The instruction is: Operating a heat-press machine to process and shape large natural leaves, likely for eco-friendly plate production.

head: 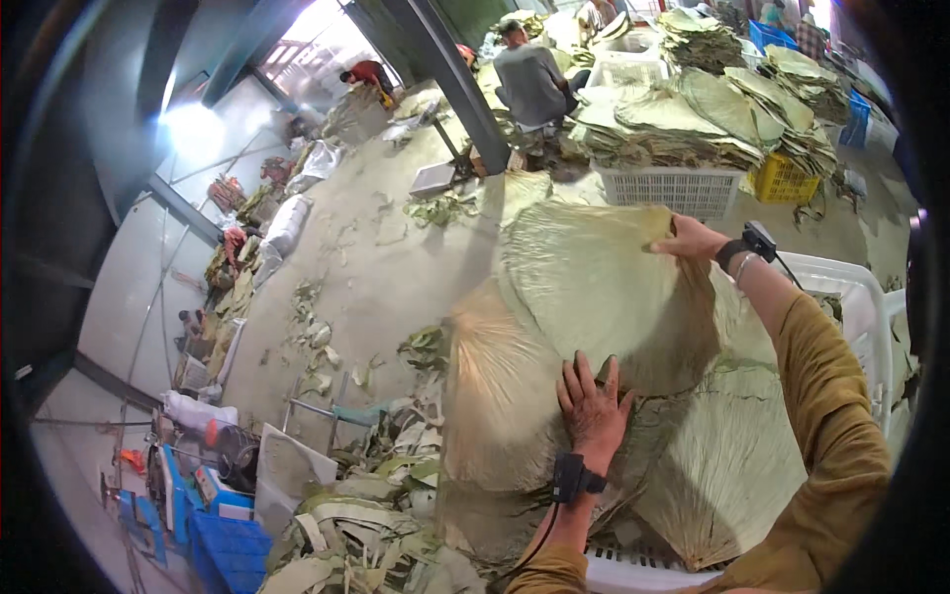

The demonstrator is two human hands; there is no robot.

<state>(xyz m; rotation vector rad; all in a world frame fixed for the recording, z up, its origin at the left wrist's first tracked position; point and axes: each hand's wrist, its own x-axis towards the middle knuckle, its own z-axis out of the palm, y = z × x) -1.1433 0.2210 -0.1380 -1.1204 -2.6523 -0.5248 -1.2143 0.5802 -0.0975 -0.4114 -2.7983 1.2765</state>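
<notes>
A large, pale green dried lotus leaf lies spread over a stack before me. My right hand pinches its far right edge between thumb and fingers, and that side is raised and casts a shadow. My left hand rests palm down at the leaf's near edge, fingers apart. Under and around it are more folded leaves: a brownish one to the left and a fan-shaped one at the near right, with radiating veins. The pile sits over a white plastic basket, mostly hidden by leaves.
Another white basket stands at my right. Leaf scraps heap at the near left, by a blue crate. Ahead are a steel post, stacked leaves on a white crate, a yellow crate and a seated person.
</notes>
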